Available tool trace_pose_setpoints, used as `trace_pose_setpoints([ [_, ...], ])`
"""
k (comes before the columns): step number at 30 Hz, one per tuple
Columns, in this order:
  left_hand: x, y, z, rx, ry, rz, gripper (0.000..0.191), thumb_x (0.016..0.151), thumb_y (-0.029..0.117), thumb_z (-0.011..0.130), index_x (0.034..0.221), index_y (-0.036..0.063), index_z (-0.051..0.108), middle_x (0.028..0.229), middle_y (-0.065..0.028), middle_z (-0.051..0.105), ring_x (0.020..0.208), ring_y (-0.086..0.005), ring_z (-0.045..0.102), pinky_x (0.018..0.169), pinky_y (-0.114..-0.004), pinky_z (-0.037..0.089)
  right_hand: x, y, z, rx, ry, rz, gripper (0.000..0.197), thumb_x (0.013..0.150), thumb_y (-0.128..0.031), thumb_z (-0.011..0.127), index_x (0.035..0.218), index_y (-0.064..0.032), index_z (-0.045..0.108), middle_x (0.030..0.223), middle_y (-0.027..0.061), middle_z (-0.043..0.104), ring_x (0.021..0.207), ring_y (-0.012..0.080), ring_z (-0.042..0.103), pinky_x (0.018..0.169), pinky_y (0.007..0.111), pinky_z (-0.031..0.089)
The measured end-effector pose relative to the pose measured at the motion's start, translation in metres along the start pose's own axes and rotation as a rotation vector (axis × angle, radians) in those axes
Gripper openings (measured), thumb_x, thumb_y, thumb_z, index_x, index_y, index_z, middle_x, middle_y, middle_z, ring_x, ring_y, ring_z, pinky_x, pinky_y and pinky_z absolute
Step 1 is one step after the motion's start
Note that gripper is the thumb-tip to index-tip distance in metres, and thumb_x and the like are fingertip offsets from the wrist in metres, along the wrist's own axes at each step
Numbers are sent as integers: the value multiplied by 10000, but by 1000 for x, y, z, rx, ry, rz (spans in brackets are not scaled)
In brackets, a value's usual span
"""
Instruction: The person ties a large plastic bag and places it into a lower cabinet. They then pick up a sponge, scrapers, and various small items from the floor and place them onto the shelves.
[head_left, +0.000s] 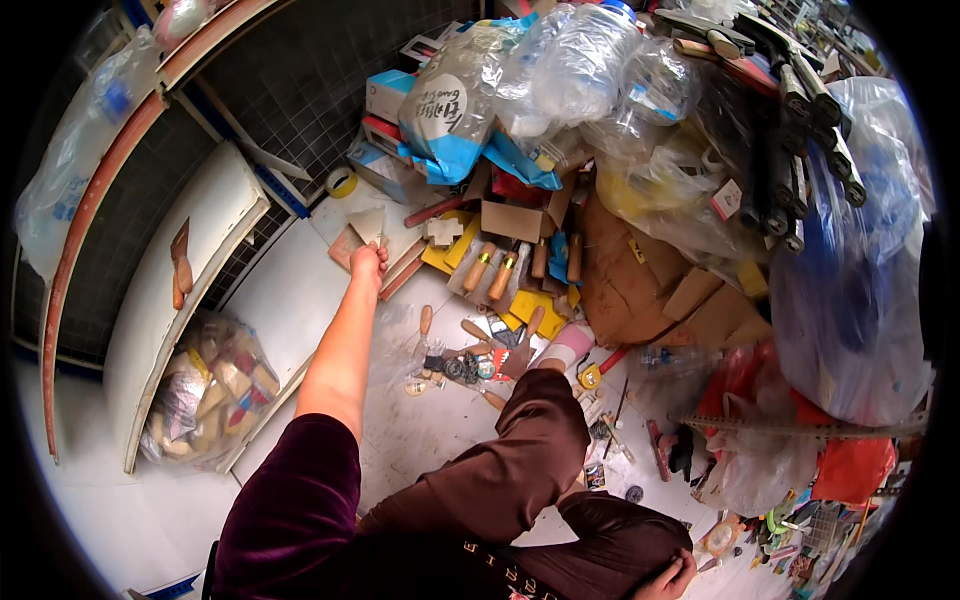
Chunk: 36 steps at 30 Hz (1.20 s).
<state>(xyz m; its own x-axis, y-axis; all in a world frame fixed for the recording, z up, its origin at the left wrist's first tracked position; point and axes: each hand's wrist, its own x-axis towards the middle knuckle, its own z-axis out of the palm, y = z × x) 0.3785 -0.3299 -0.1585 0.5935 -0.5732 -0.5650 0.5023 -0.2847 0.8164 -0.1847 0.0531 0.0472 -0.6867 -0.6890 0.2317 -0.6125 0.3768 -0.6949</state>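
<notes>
My left hand (367, 264) reaches forward over the bottom shelf. It is closed around a thin, pale, fan-shaped blade (367, 223) that looks like a putty knife's; any handle is hidden in my fist. Just beside the hand lies a reddish-brown flat box (346, 246). At the bottom right, my right hand (667, 576) lies against my bent knee, partly cut off by the picture's edge, and nothing shows in it. Several wooden-handled scrapers (534, 322) lie in a loose heap on the floor in front of my foot.
Wooden-handled tools (503, 276) stand in an open carton under bulging plastic bags (450, 97). More scrapers rest on the white shelf board (217, 187) at left, above a bag of wooden blocks (232, 375). A yellow tape measure (590, 376) and red bags (855, 469) lie rightward.
</notes>
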Motion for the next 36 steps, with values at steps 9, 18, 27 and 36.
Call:
trace_pose_setpoints([
  [9,45,-21,16,-358,-123,-217,297,926,121,431,1193,31,340,1044,-127,510,879,-234,552,710,-342,505,10,-2,14,23,-42,-4,204,892,-114,477,957,33,602,913,123,618,808,208,577,749,301,478],
  [18,-25,-190,-93,316,-248,-233,556,904,184,468,1389,155,198,1000,-138,541,773,-235,540,673,-363,480,10,-15,24,55,-53,-24,186,875,-94,490,949,35,601,914,131,622,835,231,575,777,321,470],
  [27,-196,-287,-247,1365,-874,-359,387,809,291,576,1138,86,581,982,-88,647,784,-224,621,671,-350,518,-1,8,13,157,-27,-70,169,892,-57,443,950,39,569,900,83,578,801,164,532,743,267,442],
  [36,-227,-176,-234,1606,-770,126,343,748,301,604,1014,90,657,873,-111,670,744,-227,645,730,-335,497,-7,14,3,331,-14,-136,161,867,-44,464,933,31,590,879,77,596,783,151,542,733,259,438],
])
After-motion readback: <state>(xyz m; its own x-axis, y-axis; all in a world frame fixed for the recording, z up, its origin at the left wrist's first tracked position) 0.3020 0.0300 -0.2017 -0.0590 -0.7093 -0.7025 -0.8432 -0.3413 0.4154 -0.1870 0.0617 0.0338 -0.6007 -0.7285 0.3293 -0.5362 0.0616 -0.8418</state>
